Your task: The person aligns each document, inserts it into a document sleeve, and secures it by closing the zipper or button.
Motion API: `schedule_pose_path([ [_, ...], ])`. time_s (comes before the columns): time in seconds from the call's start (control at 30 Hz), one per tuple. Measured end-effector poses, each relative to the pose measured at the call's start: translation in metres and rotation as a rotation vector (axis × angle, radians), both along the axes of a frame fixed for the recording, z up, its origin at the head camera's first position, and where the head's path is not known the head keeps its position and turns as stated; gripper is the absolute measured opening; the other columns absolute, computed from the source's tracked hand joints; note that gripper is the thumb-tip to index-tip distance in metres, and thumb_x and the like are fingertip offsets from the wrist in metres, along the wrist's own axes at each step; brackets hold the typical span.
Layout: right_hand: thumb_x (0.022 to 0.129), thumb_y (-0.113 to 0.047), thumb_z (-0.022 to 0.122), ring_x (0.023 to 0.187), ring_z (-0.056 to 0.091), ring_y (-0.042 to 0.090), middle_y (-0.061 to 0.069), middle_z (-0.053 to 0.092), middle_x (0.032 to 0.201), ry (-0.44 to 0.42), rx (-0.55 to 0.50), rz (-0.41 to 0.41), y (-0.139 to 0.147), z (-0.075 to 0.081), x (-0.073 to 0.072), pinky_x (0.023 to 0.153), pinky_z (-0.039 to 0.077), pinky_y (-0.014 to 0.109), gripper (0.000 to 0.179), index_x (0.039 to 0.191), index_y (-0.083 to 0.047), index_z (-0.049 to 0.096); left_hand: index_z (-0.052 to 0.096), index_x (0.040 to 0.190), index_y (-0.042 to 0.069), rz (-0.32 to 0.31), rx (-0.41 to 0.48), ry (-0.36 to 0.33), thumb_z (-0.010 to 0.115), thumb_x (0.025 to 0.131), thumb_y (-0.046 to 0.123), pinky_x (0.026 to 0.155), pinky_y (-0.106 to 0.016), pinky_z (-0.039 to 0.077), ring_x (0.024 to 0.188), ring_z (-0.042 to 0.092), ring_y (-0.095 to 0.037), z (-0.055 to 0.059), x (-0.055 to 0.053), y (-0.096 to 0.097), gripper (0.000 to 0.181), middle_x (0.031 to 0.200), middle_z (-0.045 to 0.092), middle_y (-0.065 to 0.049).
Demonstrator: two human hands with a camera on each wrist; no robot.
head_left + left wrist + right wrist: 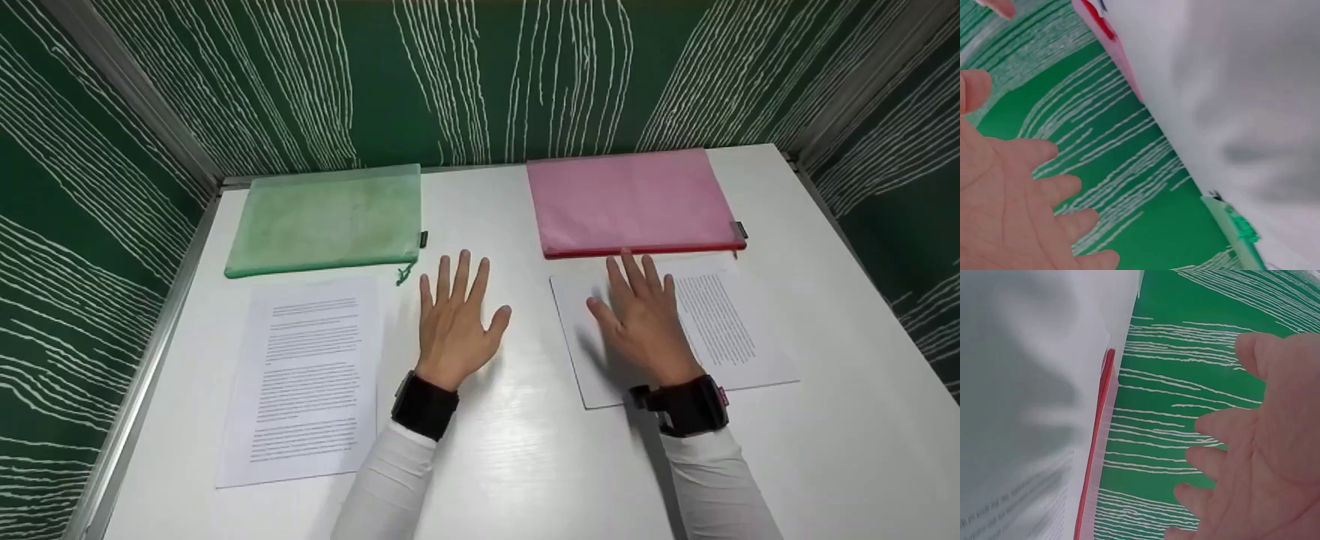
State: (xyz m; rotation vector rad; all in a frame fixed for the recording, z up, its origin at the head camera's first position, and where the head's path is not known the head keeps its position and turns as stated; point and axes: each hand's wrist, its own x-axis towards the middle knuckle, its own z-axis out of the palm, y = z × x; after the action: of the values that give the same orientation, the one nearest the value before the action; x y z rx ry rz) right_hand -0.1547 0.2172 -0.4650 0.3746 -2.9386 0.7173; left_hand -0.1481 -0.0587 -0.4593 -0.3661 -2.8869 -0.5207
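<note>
My left hand is held with fingers spread over the middle of the white table, holding nothing. To its left lies a printed sheet, and beyond that a green zip pouch with a green cord at its corner. My right hand, fingers also spread, hovers above a stack of printed paper and hides part of it. A pink zip pouch with a red zip edge lies just past the right fingertips. Both wrist views show bare palms, the left and the right, with nothing in them.
The white table ends at a metal frame on the left. Green panels with white wavy lines stand behind it and at both sides. Black bands circle both wrists.
</note>
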Motion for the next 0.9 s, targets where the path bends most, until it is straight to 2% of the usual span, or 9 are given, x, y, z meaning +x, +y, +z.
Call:
schedule_pose_path([
  [0.33, 0.108, -0.044, 0.049, 0.153, 0.008, 0.049, 0.027, 0.017, 0.166, 0.015, 0.039, 0.013, 0.024, 0.005, -0.014, 0.116, 0.003, 0.072, 0.073, 0.159, 0.004, 0.027, 0.034, 0.161, 0.017, -0.090, -0.131, 0.012, 0.049, 0.104, 0.050, 0.123, -0.057, 0.008, 0.156, 0.014, -0.034, 0.025, -0.019, 0.019, 0.067, 0.168, 0.025, -0.010],
  [0.57, 0.107, -0.043, 0.050, 0.151, 0.011, 0.052, 0.030, 0.021, 0.164, 0.025, 0.085, 0.013, 0.048, 0.015, -0.031, 0.117, 0.004, 0.071, 0.072, 0.157, 0.006, 0.030, 0.031, 0.162, 0.019, -0.146, -0.266, -0.002, 0.042, 0.106, 0.052, 0.123, -0.056, 0.012, 0.156, 0.015, -0.032, 0.042, -0.043, 0.039, 0.066, 0.169, 0.024, -0.009],
  [0.73, 0.107, -0.038, 0.053, 0.149, 0.016, 0.054, 0.033, 0.025, 0.161, 0.052, 0.127, 0.027, 0.064, 0.021, -0.044, 0.115, 0.011, 0.072, 0.070, 0.155, 0.008, 0.032, 0.029, 0.163, 0.019, -0.187, -0.340, -0.035, 0.039, 0.107, 0.052, 0.124, -0.054, 0.013, 0.156, 0.015, -0.031, 0.048, -0.061, 0.054, 0.066, 0.169, 0.023, -0.009],
  [0.9, 0.106, -0.036, 0.055, 0.146, 0.023, 0.056, 0.035, 0.030, 0.158, 0.066, 0.162, 0.031, 0.077, 0.022, -0.058, 0.113, 0.017, 0.074, 0.069, 0.153, 0.010, 0.035, 0.028, 0.164, 0.018, -0.208, -0.368, -0.102, 0.037, 0.108, 0.050, 0.123, -0.054, 0.016, 0.156, 0.017, -0.031, 0.044, -0.075, 0.066, 0.065, 0.169, 0.024, -0.010],
])
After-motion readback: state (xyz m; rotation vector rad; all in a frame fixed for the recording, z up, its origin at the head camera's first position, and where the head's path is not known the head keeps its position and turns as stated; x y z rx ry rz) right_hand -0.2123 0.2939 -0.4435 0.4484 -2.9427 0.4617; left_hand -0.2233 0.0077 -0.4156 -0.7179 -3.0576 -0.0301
